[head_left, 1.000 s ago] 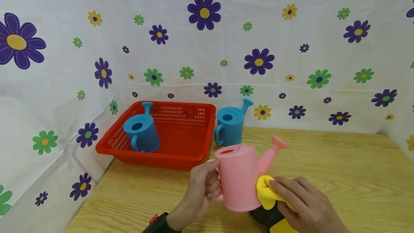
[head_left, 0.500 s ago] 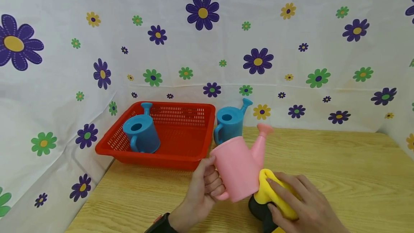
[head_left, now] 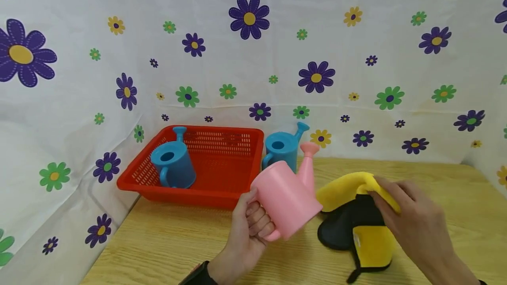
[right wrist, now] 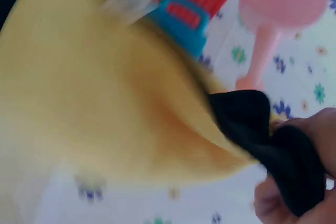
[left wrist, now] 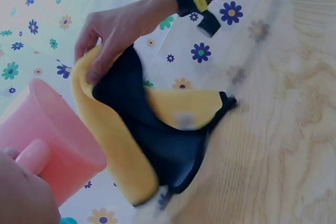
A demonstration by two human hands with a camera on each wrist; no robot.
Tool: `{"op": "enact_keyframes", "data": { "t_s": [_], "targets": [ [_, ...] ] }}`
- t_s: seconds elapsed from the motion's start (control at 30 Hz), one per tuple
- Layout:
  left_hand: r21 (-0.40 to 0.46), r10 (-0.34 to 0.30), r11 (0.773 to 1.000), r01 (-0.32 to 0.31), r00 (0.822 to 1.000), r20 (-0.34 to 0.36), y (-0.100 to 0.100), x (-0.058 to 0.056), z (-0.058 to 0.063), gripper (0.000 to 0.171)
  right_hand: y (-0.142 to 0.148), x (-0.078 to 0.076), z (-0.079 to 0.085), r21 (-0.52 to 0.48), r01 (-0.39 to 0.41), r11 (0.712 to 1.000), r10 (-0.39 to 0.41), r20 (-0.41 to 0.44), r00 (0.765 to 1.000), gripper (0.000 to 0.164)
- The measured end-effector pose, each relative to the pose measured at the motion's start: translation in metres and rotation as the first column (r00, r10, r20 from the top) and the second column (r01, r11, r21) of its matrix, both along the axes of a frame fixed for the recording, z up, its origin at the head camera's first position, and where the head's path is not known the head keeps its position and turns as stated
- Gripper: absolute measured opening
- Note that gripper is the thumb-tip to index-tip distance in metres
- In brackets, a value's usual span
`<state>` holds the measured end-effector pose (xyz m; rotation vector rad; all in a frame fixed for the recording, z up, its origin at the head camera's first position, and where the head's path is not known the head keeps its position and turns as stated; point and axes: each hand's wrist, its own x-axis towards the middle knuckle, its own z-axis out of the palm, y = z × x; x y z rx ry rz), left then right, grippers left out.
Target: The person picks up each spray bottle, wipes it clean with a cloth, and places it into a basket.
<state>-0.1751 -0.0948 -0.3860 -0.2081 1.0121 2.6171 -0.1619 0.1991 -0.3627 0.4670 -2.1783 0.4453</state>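
Observation:
My left hand (head_left: 253, 223) grips the handle of a pink watering can (head_left: 287, 199), which tilts with its spout up and its base toward the lower right. To its right, my right hand (head_left: 416, 214) pinches a yellow and black cloth (head_left: 370, 245) by its upper edge, and the cloth hangs down in folds. A gap lies between can and cloth in the left wrist view, where the cloth (left wrist: 178, 114) shows its dark and yellow faces. Blurred yellow cloth (right wrist: 131, 93) fills much of the right wrist view.
A red basket (head_left: 166, 190) stands at the back left with a blue watering can (head_left: 174, 166) in it. Another blue watering can (head_left: 282, 146) stands behind the pink one. A flowered white sheet (head_left: 222, 60) backs the wooden table (head_left: 158, 241).
The cloth has come away from the pink can, and my right hand has moved right and up, letting the cloth unfold. The can has tilted further, with its spout shifting left.

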Motion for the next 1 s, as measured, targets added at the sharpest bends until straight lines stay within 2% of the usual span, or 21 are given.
{"op": "enact_keyframes", "data": {
  "t_s": [0.03,0.07,0.1,0.17,0.2,0.23,0.27,0.3,0.37,0.43,0.47,0.5,0.53,0.67,0.77,0.83,0.9,1.0],
  "targets": [
    [0.013,0.005,1.0,-0.005,1.0,-0.001,0.0,0.0,0.0,0.048,-0.004,0.002,0.0,-0.038,-0.014,0.999,0.016,0.071,0.997,0.037],
    [0.026,0.009,1.0,-0.009,1.0,0.001,0.001,0.0,0.001,0.048,-0.01,0.006,0.0,-0.093,-0.04,0.995,0.055,0.164,0.985,0.033],
    [0.038,0.012,0.999,-0.012,1.0,0.002,0.002,-0.001,0.001,0.047,-0.019,0.01,0.0,-0.169,-0.069,0.983,0.112,0.263,0.958,0.033],
    [0.071,0.016,0.997,-0.017,1.0,0.007,0.004,-0.001,0.002,0.047,-0.037,0.02,-0.001,-0.319,-0.117,0.94,0.248,0.41,0.878,0.046],
    [0.087,0.019,0.996,-0.02,1.0,0.01,0.005,-0.001,0.003,0.048,-0.044,0.024,-0.003,-0.358,-0.141,0.923,0.3,0.444,0.844,0.049],
    [0.109,0.022,0.994,-0.023,1.0,0.015,0.006,-0.001,0.003,0.049,-0.05,0.028,-0.004,-0.371,-0.182,0.911,0.347,0.449,0.823,0.052],
    [0.127,0.024,0.992,-0.026,0.999,0.021,0.007,-0.001,0.003,0.05,-0.055,0.031,-0.007,-0.358,-0.239,0.903,0.386,0.43,0.816,0.055],
    [0.148,0.025,0.989,-0.028,0.999,0.028,0.008,-0.001,0.003,0.05,-0.058,0.033,-0.01,-0.319,-0.307,0.897,0.419,0.386,0.822,0.058],
    [0.187,0.023,0.982,-0.03,0.999,0.042,0.009,0.0,0.004,0.051,-0.063,0.034,-0.016,-0.15,-0.39,0.908,0.417,0.263,0.87,0.065],
    [0.22,0.013,0.975,-0.025,0.998,0.059,0.011,0.001,0.003,0.051,-0.066,0.031,-0.022,-0.004,-0.403,0.915,0.4,0.113,0.909,0.069],
    [0.231,0.004,0.973,-0.019,0.998,0.067,0.011,0.002,0.003,0.051,-0.068,0.03,-0.024,0.03,-0.396,0.918,0.393,0.067,0.917,0.071],
    [0.241,-0.003,0.971,-0.015,0.997,0.076,0.012,0.003,0.002,0.051,-0.069,0.03,-0.026,0.044,-0.383,0.923,0.38,0.056,0.923,0.072],
    [0.245,-0.006,0.969,-0.014,0.997,0.081,0.013,0.003,0.002,0.051,-0.07,0.03,-0.027,0.045,-0.37,0.928,0.367,0.051,0.929,0.074],
    [0.244,0.015,0.969,-0.041,0.994,0.106,0.015,0.004,0.002,0.052,-0.074,0.033,-0.032,-0.07,-0.387,0.919,0.392,0.093,0.915,0.083],
    [0.234,0.031,0.971,-0.057,0.993,0.111,0.016,0.004,0.001,0.052,-0.079,0.033,-0.034,-0.145,-0.373,0.916,0.385,0.06,0.921,0.067],
    [0.233,0.026,0.971,-0.052,0.993,0.113,0.016,0.004,0.001,0.051,-0.081,0.031,-0.033,-0.163,-0.331,0.929,0.341,0.036,0.939,0.054],
    [0.23,0.019,0.972,-0.043,0.994,0.108,0.016,0.005,0.002,0.05,-0.082,0.029,-0.032,-0.155,-0.299,0.942,0.305,0.014,0.952,0.049],
    [0.223,0.015,0.974,-0.038,0.994,0.106,0.015,0.006,0.002,0.051,-0.077,0.027,-0.032,-0.128,-0.29,0.949,0.293,0.005,0.956,0.049]
  ]
}}
